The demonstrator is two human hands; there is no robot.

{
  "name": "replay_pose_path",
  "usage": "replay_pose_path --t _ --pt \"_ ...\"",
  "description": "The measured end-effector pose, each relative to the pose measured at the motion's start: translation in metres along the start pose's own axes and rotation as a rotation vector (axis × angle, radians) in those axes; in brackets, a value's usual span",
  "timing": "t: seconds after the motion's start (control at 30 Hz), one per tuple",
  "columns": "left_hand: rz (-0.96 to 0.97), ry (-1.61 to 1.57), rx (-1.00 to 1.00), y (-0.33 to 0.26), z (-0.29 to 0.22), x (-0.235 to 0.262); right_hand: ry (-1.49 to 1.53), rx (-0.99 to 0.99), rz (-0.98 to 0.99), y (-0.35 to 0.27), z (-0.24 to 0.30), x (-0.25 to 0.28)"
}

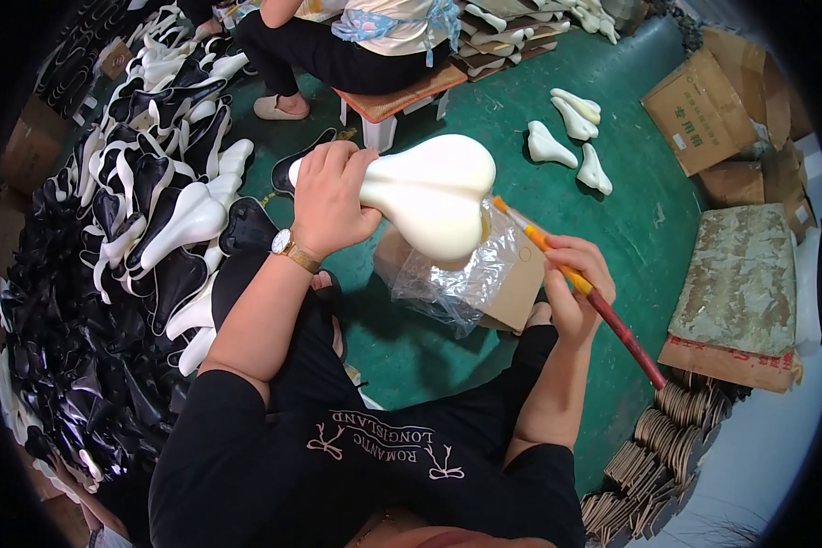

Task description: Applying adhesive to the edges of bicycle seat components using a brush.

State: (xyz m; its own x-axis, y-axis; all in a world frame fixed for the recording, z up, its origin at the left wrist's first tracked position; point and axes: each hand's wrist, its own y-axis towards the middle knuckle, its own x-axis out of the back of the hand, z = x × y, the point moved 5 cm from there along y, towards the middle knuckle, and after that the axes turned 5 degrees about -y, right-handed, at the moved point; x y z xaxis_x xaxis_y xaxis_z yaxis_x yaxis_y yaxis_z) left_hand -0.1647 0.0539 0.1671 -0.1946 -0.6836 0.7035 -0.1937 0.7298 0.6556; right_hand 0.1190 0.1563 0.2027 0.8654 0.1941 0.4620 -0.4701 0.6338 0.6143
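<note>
A white bicycle saddle foam pad (434,187) is held up in front of me by my left hand (331,194), whose fingers wrap its narrow nose. The pad's broad rounded end points right. My right hand (577,285) grips a paintbrush (603,309) with a dark red and yellow handle. The brush's bristles are close to the pad's right edge; whether they touch it I cannot tell. Below the pad stands a cardboard box (521,292) with clear plastic film (447,297) over it.
Piled at left are white pads (187,219) and black saddle covers (82,356). Several white pads (553,144) lie on the green floor (612,237). Cartons (703,110) and stacked brown pieces (653,457) line the right. Ahead, another person (384,46) sits on a stool (393,105).
</note>
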Motion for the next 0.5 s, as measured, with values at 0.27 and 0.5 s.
replay_pose_path --t 0.27,0.5 --pt "0.026 -0.041 -0.013 0.0 -0.011 -0.003 0.046 0.102 0.106 0.0 0.025 -0.05" --pt "0.034 -0.027 -0.006 0.0 -0.006 -0.004 0.016 0.001 -0.08 -0.003 -0.002 -0.018"
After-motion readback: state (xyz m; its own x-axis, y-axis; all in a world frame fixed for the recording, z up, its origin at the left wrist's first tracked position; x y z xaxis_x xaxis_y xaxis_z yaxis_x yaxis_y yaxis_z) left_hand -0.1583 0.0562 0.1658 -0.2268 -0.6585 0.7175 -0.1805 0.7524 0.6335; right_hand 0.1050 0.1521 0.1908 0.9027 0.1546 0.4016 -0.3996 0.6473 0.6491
